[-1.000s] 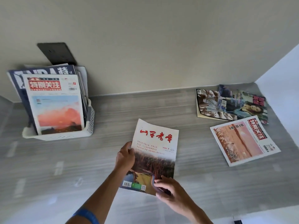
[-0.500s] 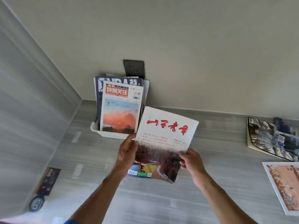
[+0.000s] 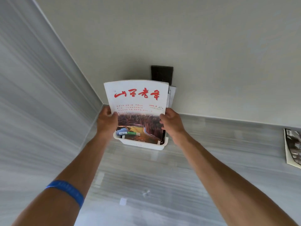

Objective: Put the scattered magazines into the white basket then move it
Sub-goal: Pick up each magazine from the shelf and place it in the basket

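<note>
A: A pale plaster wall [image 3: 211, 46] is seen straight ahead, met on the left by a grey striped panel [image 3: 32, 95]; below them a grey wood-grain bench [image 3: 162, 185] is spread out. A dark socket plate [image 3: 161, 74] is fixed to the wall just above the corner.

B: And the basket?

A: The white basket [image 3: 140, 145] is set on the bench against the wall, near the corner. A white-covered magazine [image 3: 138, 101] with red brush characters is held upright in it, its lower edge already inside the rim. Other magazines [image 3: 171, 95] are stacked behind it; only a pale sliver of them is shown at its right edge.

B: How is it held?

A: By both side edges. The left hand [image 3: 106, 122] is closed on the left edge, thumb laid across the cover; the right hand [image 3: 171, 123] is closed on the right edge in the same way. So each grip is narrow and filled by the magazine. A blue wristband [image 3: 66, 191] is worn on the left forearm.

B: Anything left out on the bench?

A: One loose magazine [image 3: 292, 149] is seen lying flat at the far right, cut off by the frame and well apart from the basket
</note>
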Demonstrator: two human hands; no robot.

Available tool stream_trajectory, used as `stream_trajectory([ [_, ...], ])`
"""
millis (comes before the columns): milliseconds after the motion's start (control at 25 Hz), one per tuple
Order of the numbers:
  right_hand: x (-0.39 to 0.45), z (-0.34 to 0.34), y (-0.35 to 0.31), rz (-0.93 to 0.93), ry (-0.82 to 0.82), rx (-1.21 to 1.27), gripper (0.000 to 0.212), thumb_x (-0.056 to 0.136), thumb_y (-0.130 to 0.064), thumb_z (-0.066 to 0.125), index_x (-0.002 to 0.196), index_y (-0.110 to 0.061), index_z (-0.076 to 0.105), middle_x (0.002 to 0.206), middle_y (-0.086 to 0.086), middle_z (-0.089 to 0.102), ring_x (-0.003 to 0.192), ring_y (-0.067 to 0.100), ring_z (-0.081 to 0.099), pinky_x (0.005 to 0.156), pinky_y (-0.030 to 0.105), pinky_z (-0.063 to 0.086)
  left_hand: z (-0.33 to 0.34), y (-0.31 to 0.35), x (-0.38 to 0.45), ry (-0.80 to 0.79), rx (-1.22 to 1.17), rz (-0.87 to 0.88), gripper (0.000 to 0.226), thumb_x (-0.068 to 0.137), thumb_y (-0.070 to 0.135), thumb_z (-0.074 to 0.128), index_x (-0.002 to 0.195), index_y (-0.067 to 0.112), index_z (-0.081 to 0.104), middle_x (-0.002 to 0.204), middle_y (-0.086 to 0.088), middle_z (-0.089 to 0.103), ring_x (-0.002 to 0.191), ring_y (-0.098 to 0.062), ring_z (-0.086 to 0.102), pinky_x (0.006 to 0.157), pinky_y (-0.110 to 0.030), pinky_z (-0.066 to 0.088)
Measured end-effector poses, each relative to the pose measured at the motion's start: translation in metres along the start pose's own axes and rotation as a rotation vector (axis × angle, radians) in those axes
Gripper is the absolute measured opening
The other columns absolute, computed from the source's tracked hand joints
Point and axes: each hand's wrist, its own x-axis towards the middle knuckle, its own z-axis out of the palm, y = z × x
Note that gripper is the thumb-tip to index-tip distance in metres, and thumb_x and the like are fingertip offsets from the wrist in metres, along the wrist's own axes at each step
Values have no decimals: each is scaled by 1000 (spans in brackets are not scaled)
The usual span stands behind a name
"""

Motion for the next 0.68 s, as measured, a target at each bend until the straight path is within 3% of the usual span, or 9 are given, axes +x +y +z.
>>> stream_trajectory([
  [80,1,1,14,49,-28,10,32,89,-1,52,103,-29,61,96,-5,67,83,19,57,72,41,48,4,-17,1,-101,114,-152,50,88,16,61,136,14,48,135,-7,56,119,-27,55,94,-36,47],
  [160,2,-3,28,76,-6,38,39,83,2,56,110,-26,58,103,-4,65,88,18,58,78,36,50,9,-30,-10,-149,206,-182,66,85,18,64,144,12,38,147,-14,44,132,-33,46,104,-38,40],
  [320,2,-26,50,142,29,100,57,82,-3,63,135,-18,48,123,-3,54,115,17,54,103,46,45,40,-49,-60,-111,371,274,58,76,19,52,134,12,51,131,-16,56,119,-37,54,100,-45,46],
  [400,-5,-43,65,187,40,82,63,82,-10,66,140,-16,44,139,2,50,126,19,50,108,47,41,67,-55,-91,-203,380,441,61,79,15,52,139,7,49,139,-17,53,129,-34,48,109,-44,39],
  [560,-51,-107,113,273,138,125,59,83,-10,67,138,-18,48,140,0,50,125,19,51,105,47,44,131,-47,-160,-511,447,541,71,88,15,57,152,21,26,157,-8,32,145,-23,28,117,-33,26],
  [680,-107,-171,165,334,342,110,50,86,-6,63,134,-15,52,139,3,53,122,17,53,102,41,46,179,-46,-207,-725,489,538,82,91,20,53,154,39,4,164,-1,13,150,-21,15,118,-39,24],
])
